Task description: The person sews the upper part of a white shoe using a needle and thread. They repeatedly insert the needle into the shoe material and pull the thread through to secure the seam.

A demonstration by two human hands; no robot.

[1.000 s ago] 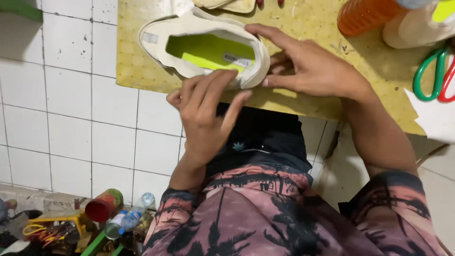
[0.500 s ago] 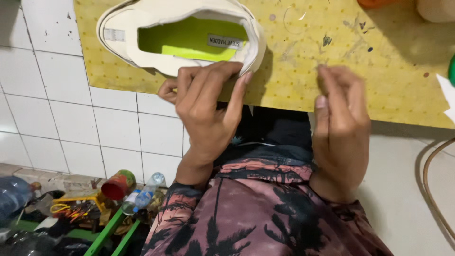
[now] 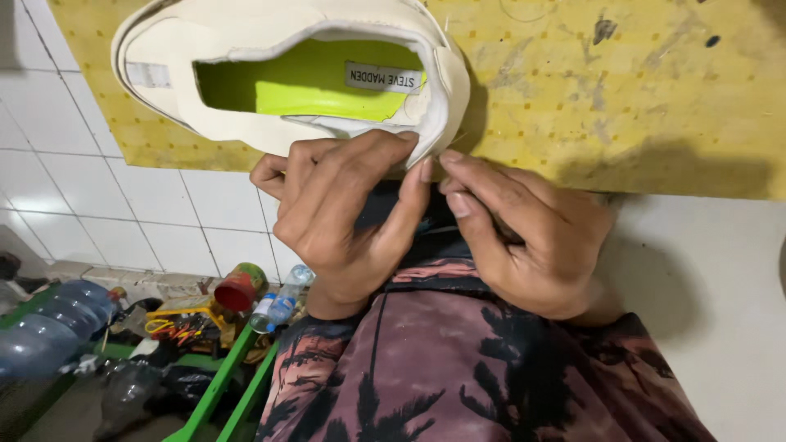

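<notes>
A cream shoe upper (image 3: 270,57) with a bright lime-green insole lies at the near edge of a yellow perforated work board (image 3: 622,106). My left hand (image 3: 344,221) grips the shoe's near side from below, fingers pressed against its heel end. My right hand (image 3: 524,229) has its fingertips pinching the same heel edge, touching the left fingertips. A small grey label sits on the insole.
White wall tiles (image 3: 90,205) fill the left. Below left on the floor stand a red tin (image 3: 239,288), small plastic bottles (image 3: 282,299), a large blue water jug (image 3: 49,327), tangled wires and green bars (image 3: 217,389). My patterned shirt fills the bottom centre.
My right hand has moved left from the board's edge to the shoe's heel, joining the left hand. The view has closed in on the shoe.
</notes>
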